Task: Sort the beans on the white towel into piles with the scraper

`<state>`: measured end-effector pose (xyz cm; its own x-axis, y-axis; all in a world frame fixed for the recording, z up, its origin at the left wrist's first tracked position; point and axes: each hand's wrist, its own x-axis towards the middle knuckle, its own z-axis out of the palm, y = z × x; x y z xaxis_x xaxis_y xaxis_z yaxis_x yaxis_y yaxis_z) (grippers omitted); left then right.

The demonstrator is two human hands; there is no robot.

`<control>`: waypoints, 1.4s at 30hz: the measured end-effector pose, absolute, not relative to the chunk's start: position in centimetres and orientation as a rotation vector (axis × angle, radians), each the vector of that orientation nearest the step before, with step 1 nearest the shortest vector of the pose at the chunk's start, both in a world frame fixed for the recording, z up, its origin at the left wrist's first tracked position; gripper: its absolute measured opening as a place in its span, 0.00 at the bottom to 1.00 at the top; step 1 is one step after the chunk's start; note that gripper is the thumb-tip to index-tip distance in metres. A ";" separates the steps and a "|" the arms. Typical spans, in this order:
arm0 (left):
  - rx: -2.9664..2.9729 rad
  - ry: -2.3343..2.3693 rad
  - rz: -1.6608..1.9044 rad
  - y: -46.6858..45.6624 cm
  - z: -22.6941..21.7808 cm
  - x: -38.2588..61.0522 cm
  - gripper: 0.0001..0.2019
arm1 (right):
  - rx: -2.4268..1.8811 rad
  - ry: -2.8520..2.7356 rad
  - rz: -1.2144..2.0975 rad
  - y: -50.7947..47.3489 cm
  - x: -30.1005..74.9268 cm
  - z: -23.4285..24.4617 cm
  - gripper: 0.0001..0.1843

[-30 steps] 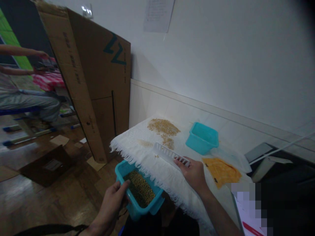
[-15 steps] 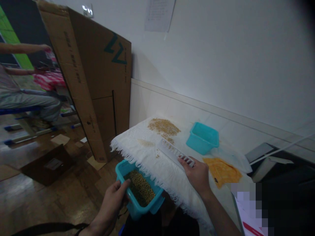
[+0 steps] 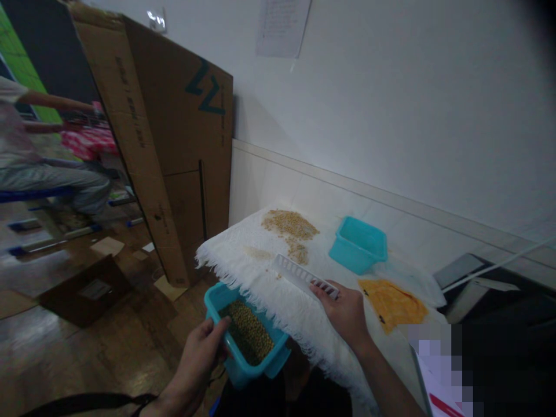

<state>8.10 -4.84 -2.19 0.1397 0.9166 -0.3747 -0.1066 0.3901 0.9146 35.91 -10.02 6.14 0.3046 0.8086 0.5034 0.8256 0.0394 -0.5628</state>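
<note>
The white slotted strip (image 3: 304, 276) is sliding back toward the near edge of the table (image 3: 397, 347), its far end now clear of the small clump of beans (image 3: 299, 253) it was against half a second ago. The right hand (image 3: 345, 315) is drawing back with it.

That hand is pinching the strip's near end, thumb on top and fingers curled beneath. The strip is lying across the white fringed towel (image 3: 260, 284) and pointing to 10 o'clock. The left hand (image 3: 195, 362) is gripping the near rim of a teal tub (image 3: 271, 362), thumb inside and fingers wrapped outside. It is holding the tub just below the towel's fringe, at 8 o'clock from the right hand.

Judging by this, the strip is working as a scraper, raking loose beans over the edge into the tub in strokes. A further stroke would call for the strip's edge pressing flat on the pile of the towel and the tub staying tucked under the fringe.

The tub is holding a deep layer of small, round, greenish-tan beans (image 3: 247, 336). A larger heap of the same beans (image 3: 290, 223) is sitting on the towel at 11 o'clock from the strip.

At 1 o'clock an empty teal tub (image 3: 358, 243) is standing upright, with an orange cloth (image 3: 393, 304) lying at 3 o'clock. A tall cardboard box (image 3: 174, 145) is leaning at 10 o'clock, and another person (image 3: 26, 156) is working well beyond it.
</note>
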 end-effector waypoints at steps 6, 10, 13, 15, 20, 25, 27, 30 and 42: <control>0.846 1.220 0.934 -4.6 -0.6 8.2 0.20 | -1.695 -1.490 0.016 -9.9 34.7 5.9 0.14; 0.844 1.235 0.952 -4.5 -0.2 8.3 0.20 | -1.644 -1.468 0.016 -9.9 33.1 5.3 0.12; 0.841 1.238 0.950 -4.4 -0.3 8.3 0.20 | -1.584 -1.498 0.032 -10.7 31.7 5.2 0.11; 0.845 1.241 0.947 -4.5 -0.2 8.3 0.20 | -1.556 -1.510 0.093 -11.5 31.1 5.5 0.10; 0.863 1.242 0.930 -4.6 0.0 8.0 0.20 | -1.647 -1.435 0.144 -11.8 33.3 6.9 0.13; 0.855 1.235 0.932 -4.7 -0.7 8.2 0.20 | -1.846 -1.282 -0.154 -8.9 38.4 6.8 0.23; 0.847 1.226 0.936 -4.7 -0.9 8.2 0.21 | -1.903 -1.298 -0.182 -7.9 39.4 6.3 0.25; 0.851 1.226 0.926 -4.8 -0.9 8.2 0.20 | -1.926 -1.328 -0.160 -7.3 39.6 5.6 0.25; 0.831 1.225 0.928 -4.7 -1.5 8.2 0.21 | -1.837 -1.356 0.002 -8.2 39.1 5.9 0.21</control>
